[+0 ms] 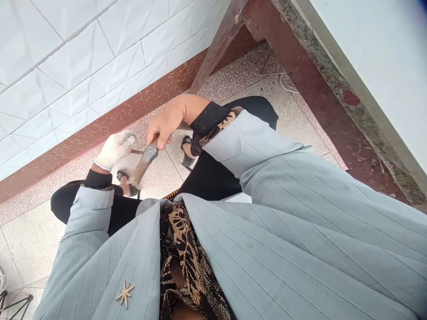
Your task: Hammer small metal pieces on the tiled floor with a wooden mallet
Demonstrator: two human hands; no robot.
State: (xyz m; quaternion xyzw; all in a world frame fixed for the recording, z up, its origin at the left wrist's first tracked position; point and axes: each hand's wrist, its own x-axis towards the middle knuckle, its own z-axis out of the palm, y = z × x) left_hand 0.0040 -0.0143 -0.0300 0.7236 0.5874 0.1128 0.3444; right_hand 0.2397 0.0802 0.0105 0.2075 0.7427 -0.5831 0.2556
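My right hand point(168, 122), bare, is closed round the upper part of a brown stick point(140, 171) that slants down toward my lap. Just below those fingers, a band of silver-grey winding point(150, 154) wraps the stick; whether it is wire or thread I cannot tell. To the left, my left hand point(115, 150) wears a white knitted glove and its fingers are curled shut. A thin brown strand point(135, 151) runs from the gloved fingers to the winding. The glove hides the strand's other end.
A white tiled wall point(83, 62) with a red-brown skirting point(110, 126) stands ahead. On the right is a worn red-brown table frame point(300, 84) under a pale top point(376, 58). A white cable point(283, 84) lies on the speckled floor point(293, 111). Black metal legs point(20, 302) show at lower left.
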